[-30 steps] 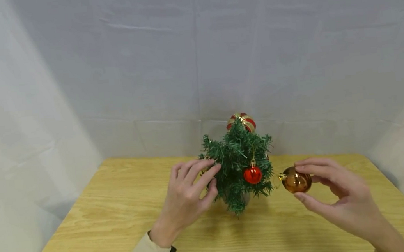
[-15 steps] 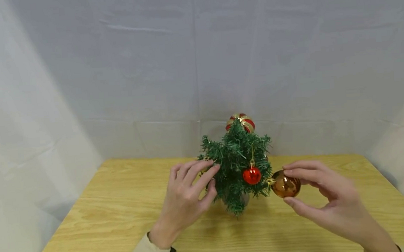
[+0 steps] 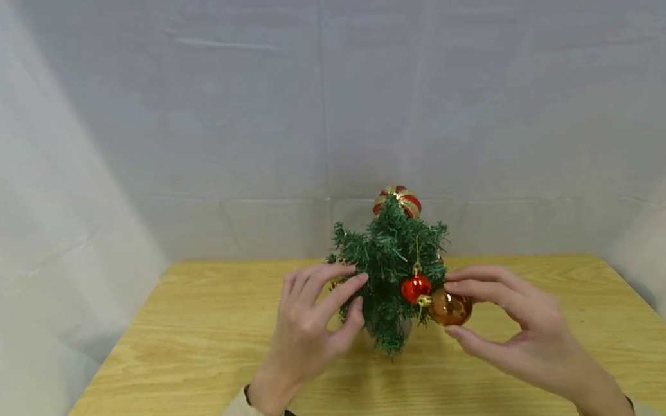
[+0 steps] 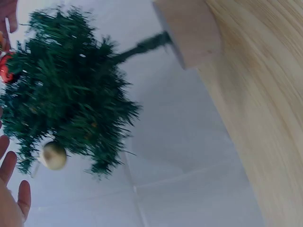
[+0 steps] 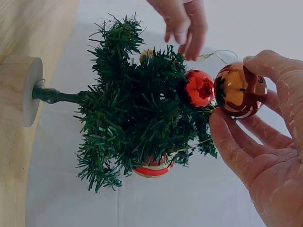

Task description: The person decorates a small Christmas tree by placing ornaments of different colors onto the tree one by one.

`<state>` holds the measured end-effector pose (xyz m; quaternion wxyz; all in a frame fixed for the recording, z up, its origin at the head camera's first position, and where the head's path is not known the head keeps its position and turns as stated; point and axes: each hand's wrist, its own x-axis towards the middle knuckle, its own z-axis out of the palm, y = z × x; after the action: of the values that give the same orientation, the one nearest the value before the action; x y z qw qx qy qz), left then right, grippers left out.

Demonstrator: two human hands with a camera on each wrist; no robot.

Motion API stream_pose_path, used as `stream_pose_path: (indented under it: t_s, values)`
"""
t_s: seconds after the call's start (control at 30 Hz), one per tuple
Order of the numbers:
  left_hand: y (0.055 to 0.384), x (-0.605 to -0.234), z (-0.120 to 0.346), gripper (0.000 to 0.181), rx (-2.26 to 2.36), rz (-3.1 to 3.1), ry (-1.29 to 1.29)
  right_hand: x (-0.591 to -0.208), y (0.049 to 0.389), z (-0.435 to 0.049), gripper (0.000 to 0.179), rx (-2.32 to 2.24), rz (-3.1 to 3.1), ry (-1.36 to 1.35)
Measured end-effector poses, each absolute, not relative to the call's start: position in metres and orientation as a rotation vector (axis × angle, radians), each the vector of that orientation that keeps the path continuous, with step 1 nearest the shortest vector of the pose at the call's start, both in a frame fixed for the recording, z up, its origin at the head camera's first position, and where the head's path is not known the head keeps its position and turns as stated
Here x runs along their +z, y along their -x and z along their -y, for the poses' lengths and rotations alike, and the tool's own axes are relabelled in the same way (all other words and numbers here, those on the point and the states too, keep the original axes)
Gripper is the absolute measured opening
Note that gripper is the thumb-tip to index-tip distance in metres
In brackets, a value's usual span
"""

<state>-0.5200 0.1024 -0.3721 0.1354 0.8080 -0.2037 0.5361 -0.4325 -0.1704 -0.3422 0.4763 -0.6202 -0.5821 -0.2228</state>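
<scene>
My right hand pinches a shiny copper-gold bauble between thumb and fingers, at the right side of a small artificial Christmas tree. Its gold cap points left, close to a red bauble hanging on the tree. From the right wrist view, a thin cord loop trails off the copper-gold bauble, which sits against or just beside the red bauble. My left hand hovers at the tree's left side with loosely bent, spread fingers and nothing visibly held.
A red-and-gold striped bauble shows behind the treetop. Low in the left wrist view, a small gold bauble hangs from a branch. The tree stands upright on a round wooden base on the wooden table. Pale cloth hangs behind.
My right hand has carried the copper-gold bauble leftward, from beside the tree to the front of its right branches, next to the red bauble. The left hand has barely moved.
</scene>
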Motion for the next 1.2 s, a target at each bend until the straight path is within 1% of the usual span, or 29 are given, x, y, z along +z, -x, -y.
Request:
stream_pose_path:
  t_s: [0.23,0.77,1.2]
  values:
    - [0.527,-0.363,-0.089,0.025,1.395,0.636,-2.228,-0.340,0.437,0.165,0.041,-0.589,1.427,1.546]
    - [0.540,-0.352,-0.077,0.019,1.014,0.609,-2.179,-0.339,0.443,0.155,0.039,-0.575,1.496,1.477]
    - [0.538,-0.352,-0.074,0.007,0.996,0.638,-2.142,-0.339,0.447,0.154,0.039,-0.556,1.489,1.481]
